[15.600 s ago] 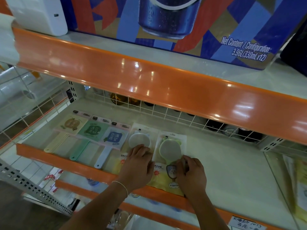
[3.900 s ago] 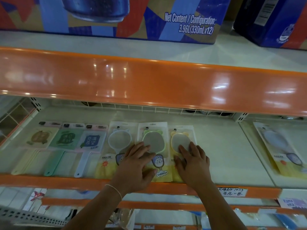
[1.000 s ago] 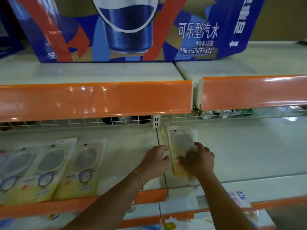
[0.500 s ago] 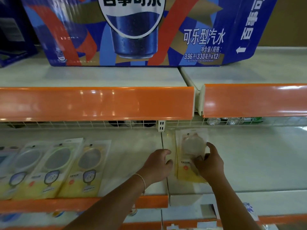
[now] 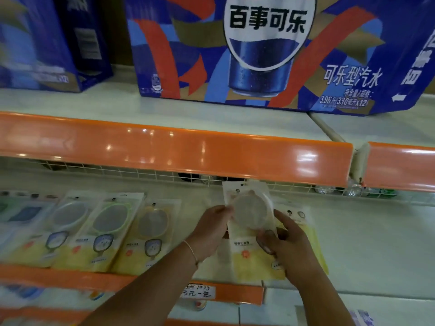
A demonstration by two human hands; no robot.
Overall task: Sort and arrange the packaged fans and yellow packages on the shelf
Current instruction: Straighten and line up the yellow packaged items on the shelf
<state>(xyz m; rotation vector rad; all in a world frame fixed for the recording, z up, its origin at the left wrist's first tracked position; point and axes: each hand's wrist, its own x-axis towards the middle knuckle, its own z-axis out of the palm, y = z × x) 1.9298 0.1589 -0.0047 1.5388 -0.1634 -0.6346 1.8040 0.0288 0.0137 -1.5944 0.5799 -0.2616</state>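
Both hands hold one yellow package with a round white item behind clear film, lifted a little above the shelf. My left hand grips its left edge. My right hand pinches its right side, thumb on the front. Another yellow package lies under it to the right, mostly hidden. Three more yellow packages lie side by side in a row on the left: white-rimmed, green-rimmed and yellow-rimmed. A packaged fan shows blurred at the far left.
An orange shelf lip overhangs the back of the shelf. A wire rail runs behind the goods. Blue cola cartons stand on the upper shelf. A handwritten price tag sits on the front orange edge.
The package has been raised off the right shelf section and carried left toward the row. My left hand, which rested on the shelf half a second ago, now grips the package's left edge.
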